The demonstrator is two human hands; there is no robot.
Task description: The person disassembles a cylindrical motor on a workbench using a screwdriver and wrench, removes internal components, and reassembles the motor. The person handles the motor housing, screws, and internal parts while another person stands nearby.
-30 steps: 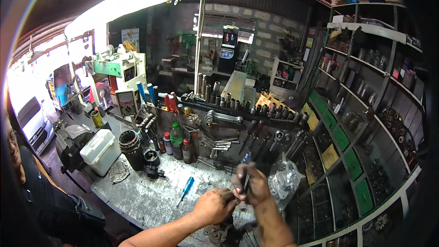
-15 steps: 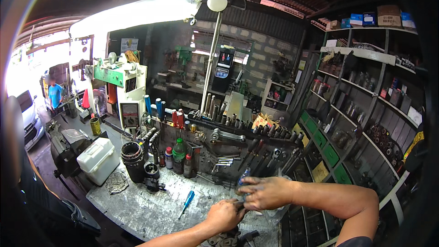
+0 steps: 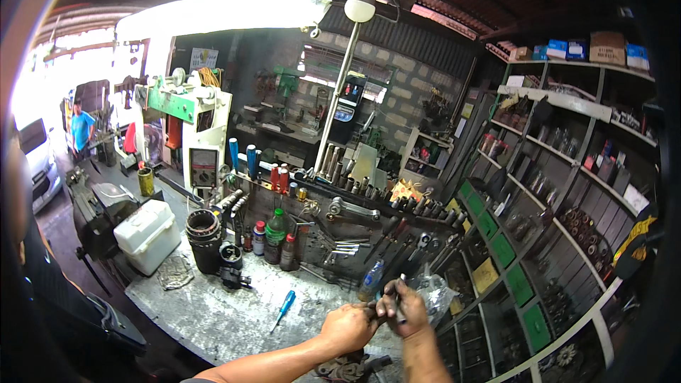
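Note:
My left hand (image 3: 347, 328) is closed above the near part of the metal-topped workbench (image 3: 234, 333), its fingertips meeting those of my right hand. What it grips is hidden. My right hand (image 3: 406, 312) is closed on a slim dark tool (image 3: 403, 280) with a pale tip pointing up; its exact kind does not show. Dark metal parts (image 3: 347, 367) lie just below both hands. Beyond them stands a clear plastic bottle (image 3: 371, 280) with blue on it, beside a crumpled clear plastic bag (image 3: 436, 294). A blue-handled screwdriver (image 3: 286, 305) lies to the left.
A black cylindrical housing (image 3: 203, 245), a smaller black part (image 3: 232, 266), a green-capped bottle (image 3: 275, 237) and a white case (image 3: 147, 237) stand on the bench. Wrenches (image 3: 355, 209) and sockets line the rack behind. Shelves (image 3: 560, 142) rise at right. A person (image 3: 81, 128) stands far left.
My right hand has swung from above and behind the left to its right side, its forearm now rising from the lower edge. The bottle, earlier partly covered, shows fully. The view has shifted slightly.

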